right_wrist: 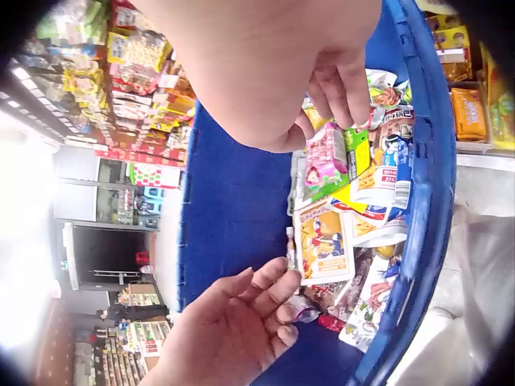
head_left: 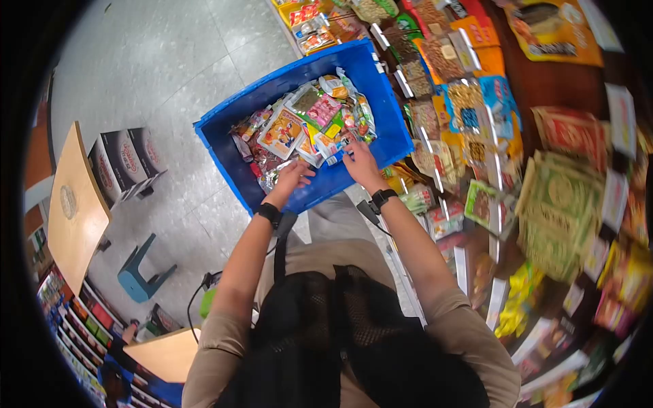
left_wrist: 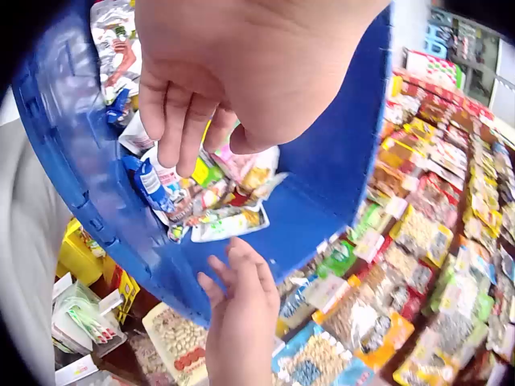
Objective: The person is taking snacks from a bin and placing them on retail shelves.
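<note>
Both hands reach into a blue plastic crate (head_left: 228,170) filled with mixed snack packets. My left hand (head_left: 292,178) hovers over its near left part, fingers loose and holding nothing; the palm shows in the right wrist view. Toward the near right side, my right hand (head_left: 362,165) hangs over the packets with relaxed fingers, nothing gripped. Close to its fingertips lies a white and blue packet (head_left: 328,145). A pink packet (right_wrist: 326,157) sits on a green one, beside a flat packet with an orange cartoon picture (right_wrist: 323,241).
Shelves of bagged nuts and snacks (head_left: 469,102) run along the right, against the crate. On the left stand a wooden table (head_left: 78,211), a dark printed box (head_left: 126,163) and a teal stool (head_left: 143,272) on the grey tiled floor (head_left: 183,41).
</note>
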The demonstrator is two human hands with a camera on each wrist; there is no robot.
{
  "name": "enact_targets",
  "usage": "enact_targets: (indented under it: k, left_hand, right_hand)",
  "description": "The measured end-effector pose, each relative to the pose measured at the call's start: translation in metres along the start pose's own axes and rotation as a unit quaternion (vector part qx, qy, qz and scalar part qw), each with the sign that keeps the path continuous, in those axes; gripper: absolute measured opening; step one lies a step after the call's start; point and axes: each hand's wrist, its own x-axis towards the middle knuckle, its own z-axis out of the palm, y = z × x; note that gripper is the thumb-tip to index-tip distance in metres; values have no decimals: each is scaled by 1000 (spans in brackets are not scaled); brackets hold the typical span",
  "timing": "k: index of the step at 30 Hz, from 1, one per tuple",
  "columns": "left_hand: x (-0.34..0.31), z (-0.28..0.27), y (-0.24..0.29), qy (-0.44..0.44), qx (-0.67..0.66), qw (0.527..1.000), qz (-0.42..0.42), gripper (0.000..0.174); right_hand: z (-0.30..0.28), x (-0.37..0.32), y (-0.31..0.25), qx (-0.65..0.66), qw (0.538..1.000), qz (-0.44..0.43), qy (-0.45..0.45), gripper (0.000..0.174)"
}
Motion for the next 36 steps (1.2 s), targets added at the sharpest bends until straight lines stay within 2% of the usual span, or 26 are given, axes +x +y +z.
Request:
enact_targets:
  k: [3, 4, 8, 11, 12, 15, 17, 20, 23, 24, 26, 28, 32, 35, 36]
  left_hand:
    - [50, 10, -33, 64, -30, 996, -49, 29]
    - [67, 10, -49, 75, -14, 995, -61, 32]
    - [101, 30, -60, 119, 14, 984, -133, 38]
    - [136, 30, -103, 98, 95, 983, -120, 41]
    - [128, 38, -81, 66, 96, 984, -132, 44]
    - [111, 49, -30, -12, 25, 976, -214, 55]
    - [101, 51, -26, 13, -38, 982, -187, 60]
    - [79, 58, -16, 40, -103, 984, -143, 59]
    - [45, 74, -7, 96, -99, 990, -23, 51]
    - [30, 81, -4, 121, -110, 986, 25, 49]
    - [-2, 95, -1, 165, -125, 972, 115, 48]
    - [-34, 109, 0, 191, -149, 950, 196, 41]
    - [-116, 142, -22, 215, -87, 898, 374, 35]
    - [-187, 177, -50, 216, -4, 850, 481, 26]
    - [-211, 190, -61, 197, -8, 843, 501, 21]
  right_hand:
    - [14, 63, 48, -135, 989, -54, 36, 23]
    - [13, 77, 60, -142, 989, 14, -31, 27]
    - [17, 114, 89, -144, 953, 132, -234, 39]
    - [42, 117, 126, -170, 926, 100, -321, 39]
    - [43, 117, 129, -166, 913, 96, -360, 42]
    - [37, 107, 110, -101, 927, 81, -351, 43]
    - [26, 99, 91, -64, 932, 82, -347, 43]
    - [27, 92, 88, -21, 947, 54, -315, 38]
    - [24, 68, 67, -6, 989, -66, -131, 35]
    - [22, 58, 55, -6, 991, -113, -67, 38]
    - [11, 31, 26, 25, 990, -139, 0, 45]
    - [-2, -1, 2, 43, 983, -169, 57, 57]
    - [-23, -104, -24, 156, 956, -216, 120, 60]
    - [-43, -202, -28, 407, 893, -165, 93, 57]
    - [-57, -239, -30, 435, 880, -164, 98, 54]
